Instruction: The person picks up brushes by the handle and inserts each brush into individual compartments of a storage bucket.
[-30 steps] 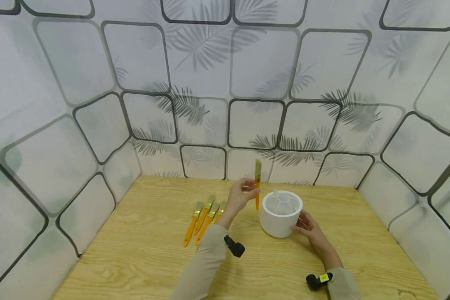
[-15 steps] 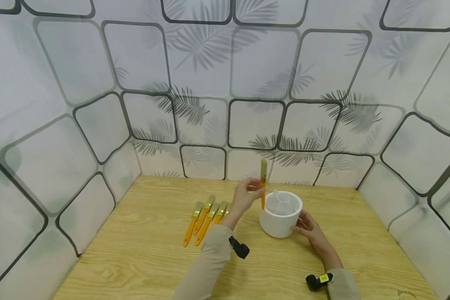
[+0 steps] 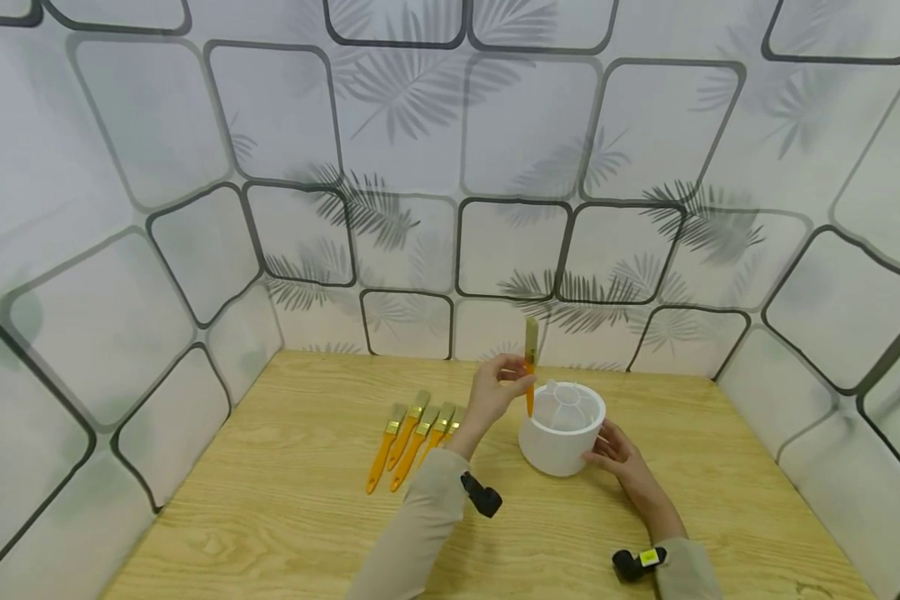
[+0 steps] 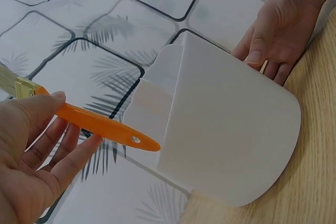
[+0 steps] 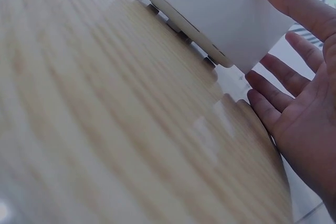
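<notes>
In the head view my left hand holds a paintbrush upright, bristles up. Thumb and fingers pinch the orange handle just below the metal band. The handle's holed lower end overlaps the near left rim of a white round holder, whose top has clear dividers around a central ring. At the holder's right side, my right hand rests with its thumb against the wall. The right wrist view shows the thumb on the white wall and loosely extended fingers beside the holder's lower edge.
Several more orange-handled paintbrushes lie side by side on the wooden table, left of the holder; my left forearm partly covers some. Patterned wall covering encloses the table at the back and sides.
My left hand has moved a little to the right with the paintbrush, bringing its handle end from beside the holder to its rim. The right hand and the holder have stayed put.
</notes>
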Demonstrator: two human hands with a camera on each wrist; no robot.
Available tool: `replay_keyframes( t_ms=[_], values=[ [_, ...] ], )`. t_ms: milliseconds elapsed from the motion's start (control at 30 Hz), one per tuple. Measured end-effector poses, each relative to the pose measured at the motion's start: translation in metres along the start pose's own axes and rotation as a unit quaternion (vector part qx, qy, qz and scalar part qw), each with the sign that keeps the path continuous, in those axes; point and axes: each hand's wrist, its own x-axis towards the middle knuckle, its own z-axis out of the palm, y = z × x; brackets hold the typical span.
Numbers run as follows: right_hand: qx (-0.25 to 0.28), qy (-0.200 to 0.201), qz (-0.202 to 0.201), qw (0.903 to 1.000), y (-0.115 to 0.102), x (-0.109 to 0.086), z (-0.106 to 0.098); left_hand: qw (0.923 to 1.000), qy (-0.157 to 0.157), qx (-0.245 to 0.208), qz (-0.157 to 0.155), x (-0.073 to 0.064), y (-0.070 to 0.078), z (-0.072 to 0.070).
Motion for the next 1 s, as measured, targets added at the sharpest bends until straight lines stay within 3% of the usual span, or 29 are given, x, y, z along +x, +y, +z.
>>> replay_keyframes(
  t_ms=[667, 800, 1000],
  values=[
    [-0.002, -0.005, -0.005, 1.0000, -0.001, -0.003, -0.002, 1.0000, -0.001, -0.004, 0.000, 0.001, -0.004, 0.012],
    [0.000, -0.008, -0.008, 0.9999, 0.000, -0.003, -0.002, 1.0000, 0.000, 0.000, 0.009, 0.002, -0.011, 0.017],
    [0.006, -0.010, -0.010, 0.9999, 0.000, -0.002, -0.001, 0.9997, 0.000, 0.019, 0.018, 0.011, -0.040, 0.027]
  ],
)
